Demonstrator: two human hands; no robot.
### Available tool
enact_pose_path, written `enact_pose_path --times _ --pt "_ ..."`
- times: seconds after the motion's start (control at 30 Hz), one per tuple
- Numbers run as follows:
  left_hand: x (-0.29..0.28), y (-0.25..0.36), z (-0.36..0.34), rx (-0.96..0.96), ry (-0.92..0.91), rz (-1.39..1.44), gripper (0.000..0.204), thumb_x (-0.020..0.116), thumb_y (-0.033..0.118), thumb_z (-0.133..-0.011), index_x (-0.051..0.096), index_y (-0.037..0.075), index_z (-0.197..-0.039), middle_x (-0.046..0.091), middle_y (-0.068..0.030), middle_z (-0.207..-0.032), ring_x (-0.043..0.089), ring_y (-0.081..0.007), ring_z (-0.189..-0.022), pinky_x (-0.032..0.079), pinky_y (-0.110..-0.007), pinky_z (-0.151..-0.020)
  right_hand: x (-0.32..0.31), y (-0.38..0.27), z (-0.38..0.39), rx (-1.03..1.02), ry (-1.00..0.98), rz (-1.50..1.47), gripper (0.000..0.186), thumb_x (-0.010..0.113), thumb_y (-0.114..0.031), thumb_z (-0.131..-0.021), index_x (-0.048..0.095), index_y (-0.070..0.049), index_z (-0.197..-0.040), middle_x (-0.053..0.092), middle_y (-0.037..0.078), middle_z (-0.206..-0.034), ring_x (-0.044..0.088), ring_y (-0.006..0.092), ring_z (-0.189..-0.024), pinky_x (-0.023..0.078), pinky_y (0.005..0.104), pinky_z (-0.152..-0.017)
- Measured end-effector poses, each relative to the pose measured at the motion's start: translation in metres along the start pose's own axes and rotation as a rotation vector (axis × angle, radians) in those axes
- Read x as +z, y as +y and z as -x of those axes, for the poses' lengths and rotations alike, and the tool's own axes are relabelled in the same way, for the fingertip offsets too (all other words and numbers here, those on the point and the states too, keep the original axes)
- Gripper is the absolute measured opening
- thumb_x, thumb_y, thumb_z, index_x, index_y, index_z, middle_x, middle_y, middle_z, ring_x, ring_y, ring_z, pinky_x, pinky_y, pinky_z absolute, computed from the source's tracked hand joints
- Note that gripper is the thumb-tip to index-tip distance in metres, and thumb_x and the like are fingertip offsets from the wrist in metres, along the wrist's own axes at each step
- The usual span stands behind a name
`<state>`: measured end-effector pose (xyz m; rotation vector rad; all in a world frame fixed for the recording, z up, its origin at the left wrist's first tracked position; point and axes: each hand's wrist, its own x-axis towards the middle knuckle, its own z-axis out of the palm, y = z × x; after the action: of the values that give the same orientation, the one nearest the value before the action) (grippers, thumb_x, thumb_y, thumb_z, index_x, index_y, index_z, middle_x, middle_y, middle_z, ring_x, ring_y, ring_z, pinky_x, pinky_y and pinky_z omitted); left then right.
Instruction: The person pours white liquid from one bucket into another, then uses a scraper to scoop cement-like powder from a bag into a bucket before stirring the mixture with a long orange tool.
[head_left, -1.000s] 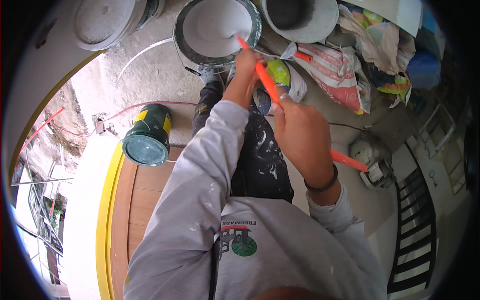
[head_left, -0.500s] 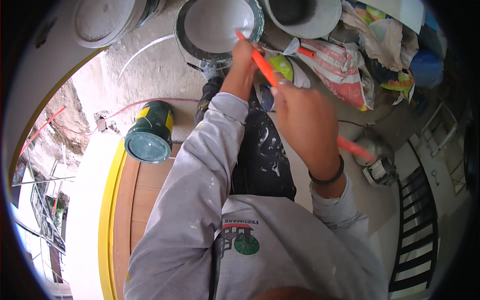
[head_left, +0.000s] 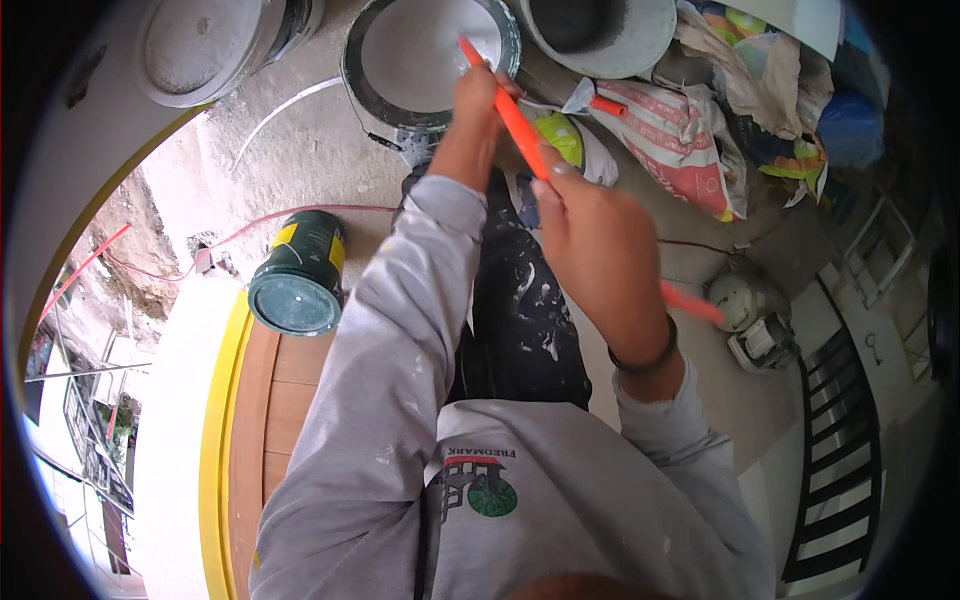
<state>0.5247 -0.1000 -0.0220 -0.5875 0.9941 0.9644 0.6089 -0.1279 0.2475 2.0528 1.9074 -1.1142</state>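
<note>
Both my hands are closed around a long orange pole (head_left: 522, 130), which slants from beside my right forearm up toward a dark-rimmed bucket (head_left: 352, 85). White, paint-like material (head_left: 415, 50) lies in that bucket, and the pole's far end reaches over it; whether the tip dips in I cannot tell. My left hand (head_left: 480, 98) grips the pole by the bucket's near rim. Closer to my body, my right hand (head_left: 605, 255), with a dark band at its wrist, wraps round the pole. The pole's rear end shows past that hand, blurred.
A green bucket (head_left: 297, 302) lies at left near a yellow edge strip (head_left: 222, 420). Further buckets flank the white-filled one: a lidded bucket (head_left: 195, 45) and a grey tub (head_left: 600, 65). Right of these are an orange-handled scraper (head_left: 605, 105), a red-and-white sack (head_left: 685, 150) and a dark slatted railing (head_left: 835, 460).
Both hands have shifted slightly left with the pole, and its far end is a little farther over the bucket. My grip looks the same.
</note>
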Motion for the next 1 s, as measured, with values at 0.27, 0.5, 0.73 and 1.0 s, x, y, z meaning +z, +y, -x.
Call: enact_pose_path --times 0.27,0.5,0.73,1.0 --pt "-0.056 0.004 0.039 0.048 0.304 0.007 0.010 0.043 0.015 -0.098 0.042 0.005 -0.097 0.045 -0.0043 -0.067 0.043 -0.0146 -0.047 0.041 -0.028 -0.041 0.009 -0.004 0.018 0.024 -0.277 -0.002 0.034 0.056 -0.021 -0.093 0.063 -0.009 -0.124 0.061 0.022 -0.068 0.063 0.0398 -0.063 0.048 0.0488 -0.058" --pt "-0.014 -0.012 -0.013 -0.067 0.097 0.060 0.008 0.044 0.013 -0.096 0.041 0.006 -0.098 0.045 -0.0031 -0.068 0.044 -0.0123 -0.050 0.041 -0.028 -0.042 -0.008 0.004 0.002 0.010 -0.103 0.065 0.032 0.057 -0.021 -0.093 0.065 -0.008 -0.121 0.061 0.021 -0.065 0.062 0.0384 -0.060 0.047 0.0479 -0.055" --pt "-0.051 0.014 0.045 0.100 0.217 0.037 0.008 0.043 0.018 -0.098 0.037 0.013 -0.096 0.042 0.0001 -0.067 0.044 -0.0099 -0.052 0.040 -0.025 -0.044 0.000 0.014 0.026 -0.088 -0.213 -0.197 0.035 0.060 -0.013 -0.091 0.063 -0.006 -0.125 0.057 0.023 -0.067 0.059 0.0368 -0.058 0.045 0.0425 -0.054" --pt "0.050 -0.082 0.138 0.151 0.248 -0.079 0.009 0.040 0.020 -0.102 0.039 0.011 -0.103 0.043 -0.0010 -0.071 0.043 -0.0101 -0.054 0.042 -0.027 -0.047 -0.102 0.049 0.095 0.136 -0.257 -0.257 0.037 0.059 -0.004 -0.089 0.063 -0.002 -0.126 0.050 0.017 -0.059 0.051 0.0229 -0.049 0.040 0.0313 -0.052"
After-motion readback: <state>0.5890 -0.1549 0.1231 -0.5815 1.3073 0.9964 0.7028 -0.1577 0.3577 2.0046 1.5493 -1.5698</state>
